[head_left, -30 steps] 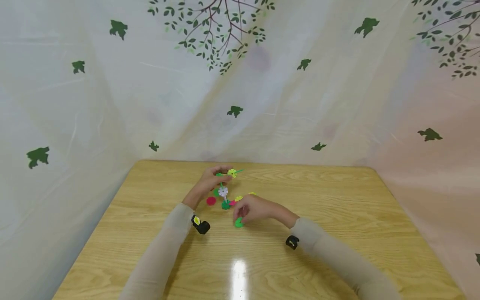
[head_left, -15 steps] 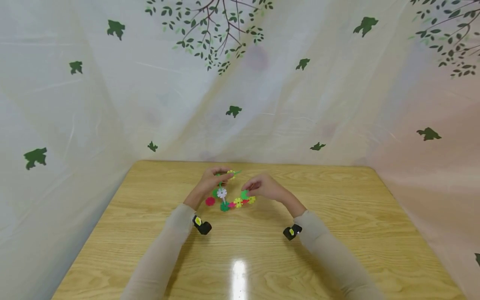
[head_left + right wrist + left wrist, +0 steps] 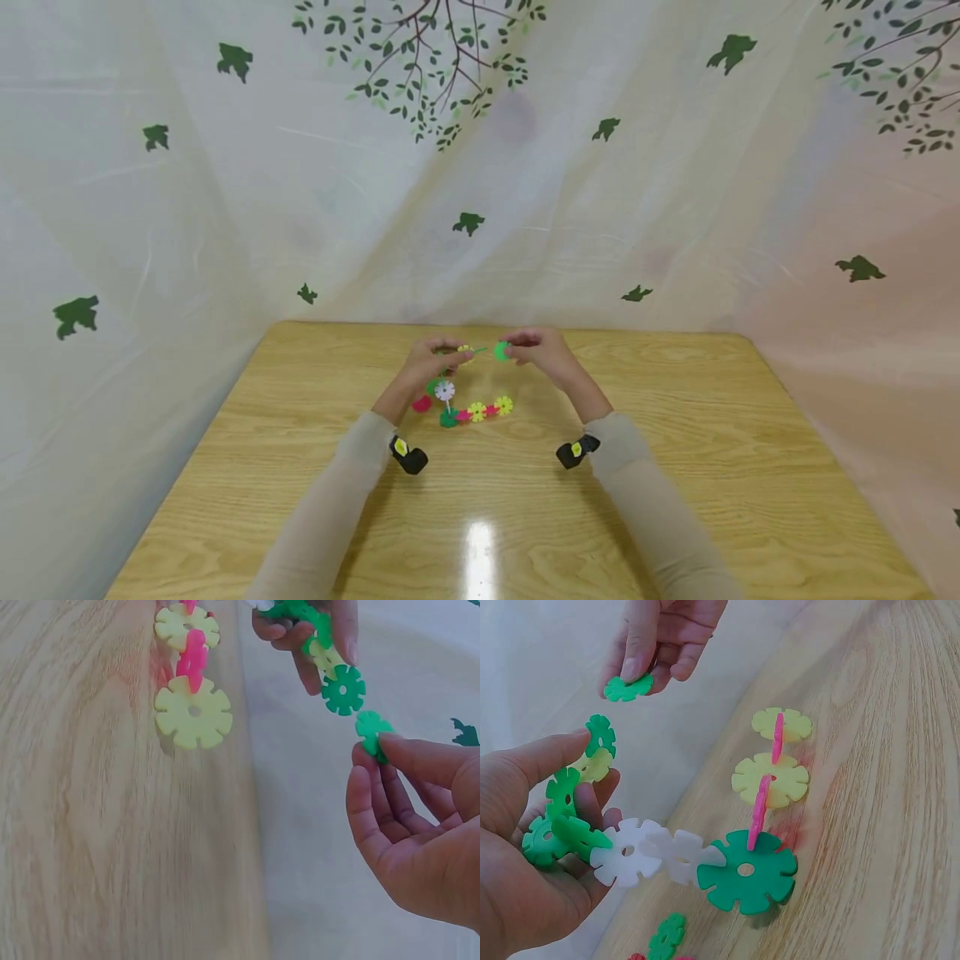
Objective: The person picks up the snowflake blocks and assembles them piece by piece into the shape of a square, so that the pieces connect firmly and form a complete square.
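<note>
A chain of slotted flower-shaped discs curves across the table's far part. Its dark green disc (image 3: 747, 871), white discs (image 3: 628, 851) and yellow discs (image 3: 770, 780), joined by pink ones, show in the left wrist view. My left hand (image 3: 427, 364) holds one end of the chain, thumb and fingers pinching near a yellow disc (image 3: 594, 765), with a green end disc (image 3: 343, 690) sticking out beyond. Between thumb and fingers my right hand (image 3: 546, 354) pinches a single bright green disc (image 3: 372, 733). A small gap separates that disc from the chain's green end.
A red disc (image 3: 422, 403) lies left of the chain, near my left wrist. Another green disc (image 3: 666, 937) shows at the bottom of the left wrist view. Behind the wooden table (image 3: 480, 483) hangs a printed cloth (image 3: 360, 183).
My right hand has lifted the bright green disc from the near side, over the chain, to the left hand's fingertips. The left hand has barely moved, still holding the chain.
</note>
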`<state>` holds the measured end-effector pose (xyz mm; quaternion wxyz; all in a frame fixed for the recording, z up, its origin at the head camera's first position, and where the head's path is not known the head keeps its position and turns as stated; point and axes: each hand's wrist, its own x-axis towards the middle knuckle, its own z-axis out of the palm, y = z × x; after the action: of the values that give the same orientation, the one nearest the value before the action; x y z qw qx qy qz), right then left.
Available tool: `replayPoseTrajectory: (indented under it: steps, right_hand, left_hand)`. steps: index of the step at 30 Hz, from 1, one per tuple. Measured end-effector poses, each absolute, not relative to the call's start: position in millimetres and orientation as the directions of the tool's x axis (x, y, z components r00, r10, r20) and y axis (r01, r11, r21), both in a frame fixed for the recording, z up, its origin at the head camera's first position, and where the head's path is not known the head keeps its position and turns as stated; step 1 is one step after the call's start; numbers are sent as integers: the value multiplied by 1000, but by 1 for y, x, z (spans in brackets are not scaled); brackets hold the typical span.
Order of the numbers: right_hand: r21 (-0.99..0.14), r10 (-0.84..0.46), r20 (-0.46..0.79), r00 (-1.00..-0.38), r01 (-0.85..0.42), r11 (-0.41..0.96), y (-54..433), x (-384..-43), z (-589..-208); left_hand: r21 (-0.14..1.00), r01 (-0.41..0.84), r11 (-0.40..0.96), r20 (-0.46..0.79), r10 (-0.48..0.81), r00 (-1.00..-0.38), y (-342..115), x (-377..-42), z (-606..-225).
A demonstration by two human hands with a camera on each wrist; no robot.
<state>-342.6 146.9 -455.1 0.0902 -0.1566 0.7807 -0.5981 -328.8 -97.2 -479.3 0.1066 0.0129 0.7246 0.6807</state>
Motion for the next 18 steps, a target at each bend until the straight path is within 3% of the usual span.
replayPoseTrajectory:
  steps: [8, 18]
  right_hand:
    - [-976, -268, 102, -958, -148, 159, 138, -345, -460]
    - [-976, -261, 118, -958, -160, 149, 134, -343, -463]
  left_hand:
    - [989, -110, 94, -123, 149, -981, -92, -327, -475]
    - [991, -101, 89, -114, 158, -981, -91, -326, -474]
